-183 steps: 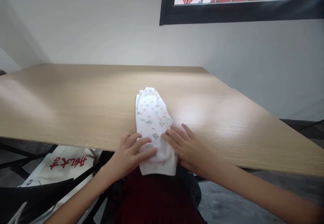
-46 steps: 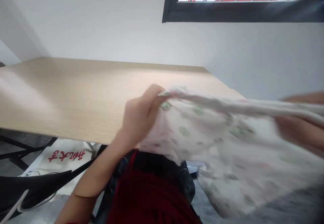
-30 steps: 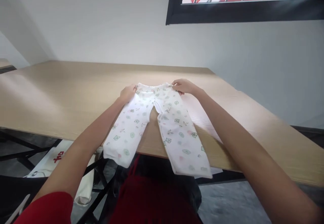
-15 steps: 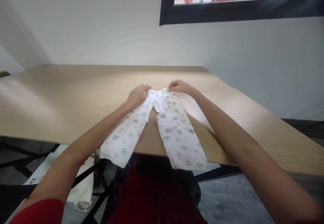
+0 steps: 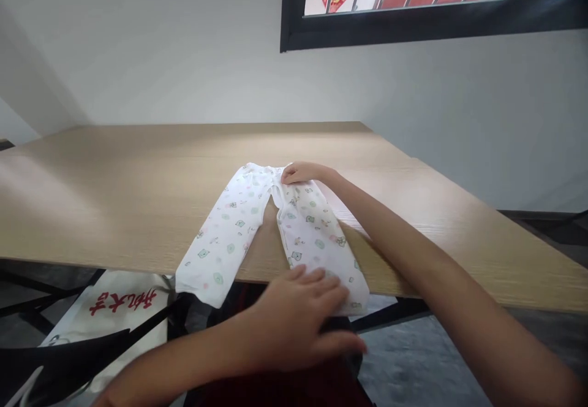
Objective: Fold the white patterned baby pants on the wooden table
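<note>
A pair of small white pants (image 5: 232, 226) with green and pink animal prints lies flat on the wooden table (image 5: 114, 192), waistband away from me, leg hems hanging past the front edge. At the waistband's right part, my right hand (image 5: 303, 173) is closed with curled fingers on the cloth. My left hand (image 5: 301, 318) is open, palm down and fingers spread, over the lower end of the right pant leg. It covers part of that hem; whether it presses on the cloth I cannot tell.
A white bag (image 5: 124, 315) with red characters sits under the table on the left, beside black table-frame bars (image 5: 158, 315). The table's far side meets a pale wall (image 5: 184, 45) with a dark-framed barred window (image 5: 294, 30).
My left hand has let go of the waistband's left corner and come down to the right leg's lower end. My right hand has shifted slightly inward along the waistband.
</note>
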### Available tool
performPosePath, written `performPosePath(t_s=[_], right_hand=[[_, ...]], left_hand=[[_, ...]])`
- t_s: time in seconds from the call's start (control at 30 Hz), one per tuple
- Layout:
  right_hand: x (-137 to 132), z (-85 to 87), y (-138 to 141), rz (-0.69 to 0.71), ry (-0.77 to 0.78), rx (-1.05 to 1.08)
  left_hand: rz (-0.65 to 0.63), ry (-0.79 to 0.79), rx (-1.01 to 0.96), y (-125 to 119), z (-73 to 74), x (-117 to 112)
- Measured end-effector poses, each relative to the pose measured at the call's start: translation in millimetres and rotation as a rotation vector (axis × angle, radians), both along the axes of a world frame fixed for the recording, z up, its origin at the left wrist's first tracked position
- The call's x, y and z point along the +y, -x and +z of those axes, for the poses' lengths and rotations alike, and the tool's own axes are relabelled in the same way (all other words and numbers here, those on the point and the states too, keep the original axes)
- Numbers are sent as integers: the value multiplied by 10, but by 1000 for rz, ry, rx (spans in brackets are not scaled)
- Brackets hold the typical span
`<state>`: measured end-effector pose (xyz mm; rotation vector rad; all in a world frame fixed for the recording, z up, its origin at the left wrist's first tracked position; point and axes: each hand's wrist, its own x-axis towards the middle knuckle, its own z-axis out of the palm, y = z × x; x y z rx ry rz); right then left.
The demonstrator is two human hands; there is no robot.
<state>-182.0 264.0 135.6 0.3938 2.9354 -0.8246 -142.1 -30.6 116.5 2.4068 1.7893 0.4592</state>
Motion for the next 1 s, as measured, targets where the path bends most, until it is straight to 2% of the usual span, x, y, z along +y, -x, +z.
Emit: performPosePath(t_s=[0.07,0.13,0.2,0.27,0.37,0.43,0.5,0.57,0.67,0.73,0.83,0.93,1.0], right_hand=[[-111,4,53,-27,-115,117],[-276,-28,143,-19,-207,326],[-461,-94,233,101,-221,460],[-622,-171,285,278,-210,456],[-751,-247,288,381,-195,376],[-748,-251,274,383,-148,371],[-683,-223,267,339,-80,346],[-565,-180,254,163,-88,279],[-308,-108,169,-230,-209,160],[-113,-57,58,-388,-235,69],[128,28,-128,-438,-170,-68],[222,101,-235,-358,86,-90],[203,122,-250,-313,270,-52]], left_hand=[[134,-5,-1,337,120,79],[312,49,66,734,240,294],[373,128,73,1042,311,456],[399,173,55,1153,320,417],[466,179,38,954,270,-12],[534,176,35,693,242,-335],[595,162,13,418,231,-487],[555,94,-39,160,213,-393],[224,-56,-55,-184,111,55],[89,-128,20,-365,-1,356],[21,-161,116,-509,-137,579],[-44,-140,91,-502,-174,564],[-33,-149,85,-457,-175,519]])
